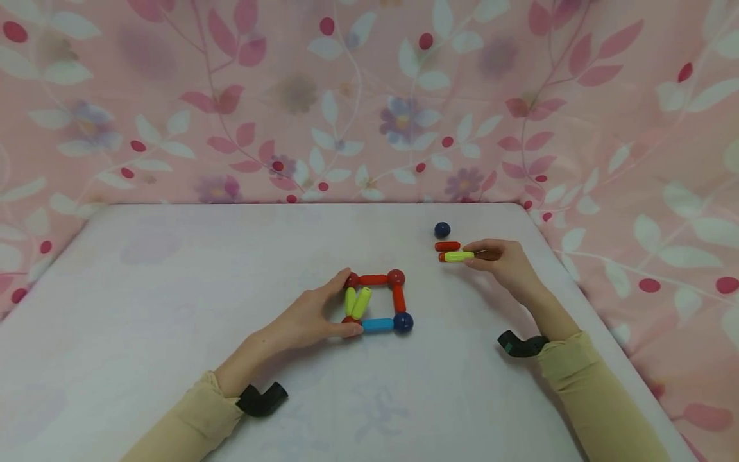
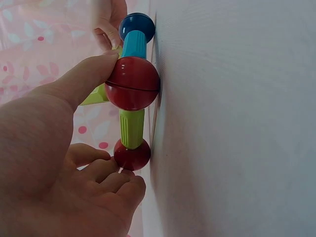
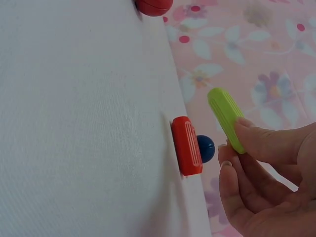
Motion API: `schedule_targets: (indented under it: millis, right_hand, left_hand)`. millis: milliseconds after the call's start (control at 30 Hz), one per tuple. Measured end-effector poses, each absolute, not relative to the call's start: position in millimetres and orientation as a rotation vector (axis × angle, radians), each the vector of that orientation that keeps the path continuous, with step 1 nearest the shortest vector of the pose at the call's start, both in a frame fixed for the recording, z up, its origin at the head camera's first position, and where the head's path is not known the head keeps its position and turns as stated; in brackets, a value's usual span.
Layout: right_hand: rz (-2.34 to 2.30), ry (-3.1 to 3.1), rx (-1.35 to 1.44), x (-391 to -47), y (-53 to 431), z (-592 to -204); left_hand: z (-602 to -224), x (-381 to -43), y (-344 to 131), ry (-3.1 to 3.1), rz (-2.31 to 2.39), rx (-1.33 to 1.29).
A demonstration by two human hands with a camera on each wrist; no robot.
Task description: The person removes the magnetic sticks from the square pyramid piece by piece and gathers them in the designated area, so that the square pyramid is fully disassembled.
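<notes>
On the table lies a square of magnetic rods and balls: red rods [image 1: 373,280], a light blue rod [image 1: 378,325], a lime rod [image 2: 132,128], red balls [image 1: 396,278] and a dark blue ball [image 1: 403,322]. A second lime rod [image 1: 362,303] rises at a slant from the near-left red ball [image 2: 132,84]. My left hand [image 1: 308,317] grips the square's left side, thumb on that ball and fingertips at the far-left red ball [image 2: 132,155]. Over at the right, my right hand [image 1: 508,266] pinches a loose lime rod [image 3: 227,118] by one end, raised off the table.
Beside the held rod lies a loose red rod [image 1: 447,246]; another red rod [image 1: 441,257] is partly hidden by it. Behind them sits a dark blue ball [image 1: 442,230]. Floral pink cloth [image 1: 358,128] hangs past the table's far edge.
</notes>
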State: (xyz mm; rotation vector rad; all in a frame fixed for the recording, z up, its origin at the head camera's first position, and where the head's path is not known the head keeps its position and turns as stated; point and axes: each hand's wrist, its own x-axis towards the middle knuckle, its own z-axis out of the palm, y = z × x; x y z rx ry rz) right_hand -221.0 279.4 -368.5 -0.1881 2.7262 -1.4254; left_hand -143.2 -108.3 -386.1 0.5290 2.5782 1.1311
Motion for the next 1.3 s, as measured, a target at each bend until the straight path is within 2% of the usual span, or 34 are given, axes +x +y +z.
schedule_targets:
  millis: [400,733,1300]
  right_hand:
    - [-1.344,2.678,-0.074,-224.9,290.7,-375.0]
    - [-1.176,2.730,-0.095,-229.2,289.5,-387.4]
    - [-1.171,2.745,-0.080,-229.8,289.1,-392.5]
  left_hand:
    - [-388.5,-144.4,-107.3,2.571,1.140,0.542]
    - [-388.0,-144.1,-107.6,2.580,1.131,0.546]
    - [-386.7,-143.8,-108.3,2.577,1.124,0.518]
